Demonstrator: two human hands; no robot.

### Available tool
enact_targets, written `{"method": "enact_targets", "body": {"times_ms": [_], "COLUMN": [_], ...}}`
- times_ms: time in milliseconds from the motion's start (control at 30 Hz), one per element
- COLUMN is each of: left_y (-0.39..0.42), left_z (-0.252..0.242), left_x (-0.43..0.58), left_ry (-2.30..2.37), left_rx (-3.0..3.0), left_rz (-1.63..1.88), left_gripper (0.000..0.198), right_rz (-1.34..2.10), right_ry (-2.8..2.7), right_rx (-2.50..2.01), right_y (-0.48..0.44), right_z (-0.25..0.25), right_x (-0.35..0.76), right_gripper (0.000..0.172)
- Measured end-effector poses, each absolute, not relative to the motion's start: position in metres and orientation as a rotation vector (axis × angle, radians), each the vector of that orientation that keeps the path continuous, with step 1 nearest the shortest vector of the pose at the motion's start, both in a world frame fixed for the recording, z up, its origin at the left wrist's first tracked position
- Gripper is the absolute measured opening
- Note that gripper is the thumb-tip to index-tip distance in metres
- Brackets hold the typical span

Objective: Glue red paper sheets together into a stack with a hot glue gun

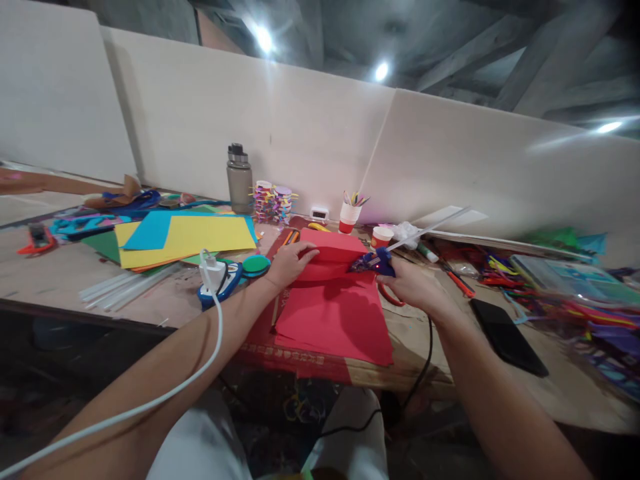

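Note:
My left hand (293, 263) pinches the left edge of a folded red sheet (333, 250), which stands raised off the work surface. My right hand (407, 280) is wrapped round a dark blue glue gun (379, 261) with a small red light. A clear glue stick (430, 228) sticks out of its back, and its nozzle points left at the right side of the folded sheet. More red paper (335, 320) lies flat below both hands. Red-handled scissors (390, 293) lie partly hidden under my right hand.
Coloured sheets (210, 237), clear glue sticks (125, 287) and a white plug (213, 268) with a cable over my left forearm are at left. A bottle (240, 180) and pencil cup (349, 217) stand behind. A phone (507, 337) and craft supplies lie at right.

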State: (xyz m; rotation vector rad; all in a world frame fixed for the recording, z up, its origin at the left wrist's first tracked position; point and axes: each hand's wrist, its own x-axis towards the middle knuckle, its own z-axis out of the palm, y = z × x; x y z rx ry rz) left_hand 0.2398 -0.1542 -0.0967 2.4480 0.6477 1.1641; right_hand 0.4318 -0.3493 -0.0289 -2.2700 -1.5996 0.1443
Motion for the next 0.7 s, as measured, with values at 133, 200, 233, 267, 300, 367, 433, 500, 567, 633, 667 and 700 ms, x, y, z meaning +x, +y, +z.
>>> {"method": "enact_targets", "body": {"times_ms": [133, 200, 233, 267, 300, 367, 433, 500, 567, 633, 667, 700], "left_y": [-0.155, -0.157, -0.157, -0.158, -0.159, -0.160, -0.160, -0.161, -0.162, -0.163, -0.163, -0.163], "left_z": [-0.096, -0.096, -0.096, -0.095, -0.095, -0.094, -0.096, -0.098, -0.101, -0.103, -0.104, -0.105], "left_x": [0.242, 0.242, 0.242, 0.242, 0.242, 0.242, 0.241, 0.241, 0.242, 0.243, 0.244, 0.245], "left_ry": [0.648, 0.589, 0.569, 0.560, 0.565, 0.585, 0.588, 0.533, 0.457, 0.413, 0.405, 0.406], "left_rx": [2.461, 2.480, 2.479, 2.477, 2.482, 2.540, 2.633, 2.704, 2.706, 2.678, 2.670, 2.670], "left_rz": [1.145, 1.149, 1.173, 1.198, 1.210, 1.146, 0.987, 0.814, 0.702, 0.644, 0.626, 0.611], "left_gripper": [0.022, 0.023, 0.024, 0.025, 0.026, 0.026, 0.026, 0.027, 0.026, 0.027, 0.027, 0.027], "right_rz": [0.100, 0.127, 0.144, 0.156, 0.157, 0.138, 0.103, 0.078, 0.067, 0.077, 0.088, 0.106], "right_ry": [-1.545, -1.542, -1.537, -1.536, -1.539, -1.545, -1.549, -1.559, -1.581, -1.585, -1.583, -1.586], "right_rx": [-2.277, -2.277, -2.275, -2.272, -2.271, -2.282, -2.317, -2.363, -2.389, -2.406, -2.418, -2.433], "right_y": [-0.357, -0.362, -0.364, -0.367, -0.370, -0.374, -0.376, -0.376, -0.373, -0.370, -0.370, -0.369], "right_z": [-0.021, -0.021, -0.021, -0.021, -0.021, -0.020, -0.022, -0.026, -0.033, -0.040, -0.044, -0.047], "right_x": [0.430, 0.430, 0.431, 0.433, 0.434, 0.436, 0.435, 0.433, 0.431, 0.430, 0.429, 0.429], "right_gripper": [0.020, 0.017, 0.015, 0.014, 0.013, 0.012, 0.012, 0.013, 0.018, 0.023, 0.024, 0.025]}}
